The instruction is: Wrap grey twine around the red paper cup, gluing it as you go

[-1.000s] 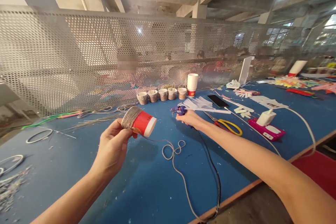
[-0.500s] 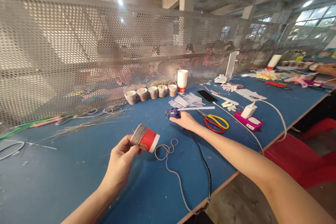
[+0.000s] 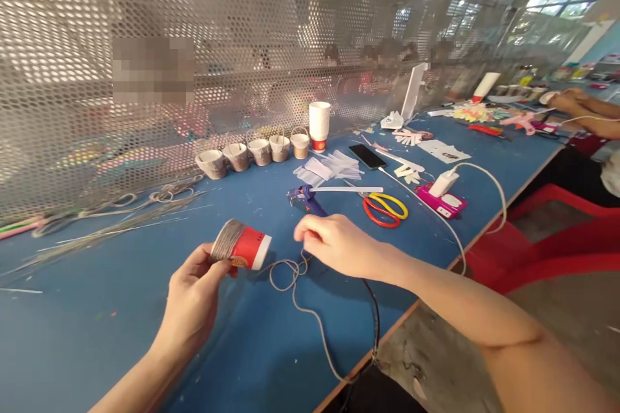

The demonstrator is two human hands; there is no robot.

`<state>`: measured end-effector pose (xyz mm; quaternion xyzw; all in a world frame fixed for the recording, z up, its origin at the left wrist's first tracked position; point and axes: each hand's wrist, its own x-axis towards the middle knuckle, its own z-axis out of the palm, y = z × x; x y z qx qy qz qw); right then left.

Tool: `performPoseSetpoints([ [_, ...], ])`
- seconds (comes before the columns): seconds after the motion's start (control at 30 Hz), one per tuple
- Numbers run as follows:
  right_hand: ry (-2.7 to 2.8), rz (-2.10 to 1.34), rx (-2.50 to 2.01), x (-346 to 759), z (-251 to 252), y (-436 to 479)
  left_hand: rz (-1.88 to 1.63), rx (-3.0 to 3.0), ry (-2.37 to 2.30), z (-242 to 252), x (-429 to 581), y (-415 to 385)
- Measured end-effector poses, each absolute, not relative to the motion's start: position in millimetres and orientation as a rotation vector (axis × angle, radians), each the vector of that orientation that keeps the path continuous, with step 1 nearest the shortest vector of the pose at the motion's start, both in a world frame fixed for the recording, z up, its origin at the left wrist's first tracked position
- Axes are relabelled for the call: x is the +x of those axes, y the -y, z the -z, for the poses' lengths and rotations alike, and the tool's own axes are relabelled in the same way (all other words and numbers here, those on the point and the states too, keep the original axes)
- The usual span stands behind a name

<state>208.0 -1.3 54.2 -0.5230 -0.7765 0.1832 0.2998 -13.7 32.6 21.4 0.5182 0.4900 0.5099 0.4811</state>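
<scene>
My left hand (image 3: pixel 191 293) is closed around a paper cup (image 3: pixel 249 246), tilted on its side above the table. Grey cord is wound about the cup's left part; its red and white part is bare. Over the table to the right of the cup, my right hand (image 3: pixel 341 245) has loosely bent fingers, with nothing visible in them. Loose grey cord (image 3: pixel 317 316) runs below its fingertips to the table's front edge. Just beyond that hand lies a blue glue gun (image 3: pixel 307 197) with a white glue stick in its back.
Scissors (image 3: pixel 385 208), a phone (image 3: pixel 367 156), white strips (image 3: pixel 329 168) and a pink power strip (image 3: pixel 440 201) lie to the right. Several small cord-wrapped buckets (image 3: pixel 260 151) and stacked cups (image 3: pixel 319 124) line the perforated screen (image 3: pixel 232 32). Another person's hands (image 3: pixel 574 102) are far right.
My right hand has let go of the glue gun and drawn back toward the loose cord. My left hand still holds the cup. The view has shifted to the right and down.
</scene>
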Motion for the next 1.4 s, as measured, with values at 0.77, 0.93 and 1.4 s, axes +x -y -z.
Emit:
performPoseSetpoints([
  [0.77, 0.929, -1.694, -0.924, 156, -9, -15, -1.228, 2.013, -1.336, -12, -18, -14],
  [0.93, 0.72, -2.045, -0.682, 152, -19, -6, -1.36, 2.436, -1.268, -14, -18, -16],
  [1.4, 1.714, -1.0, -1.033, 169, -25, -1, -0.877, 2.033, -1.433, -32, -8, -2],
])
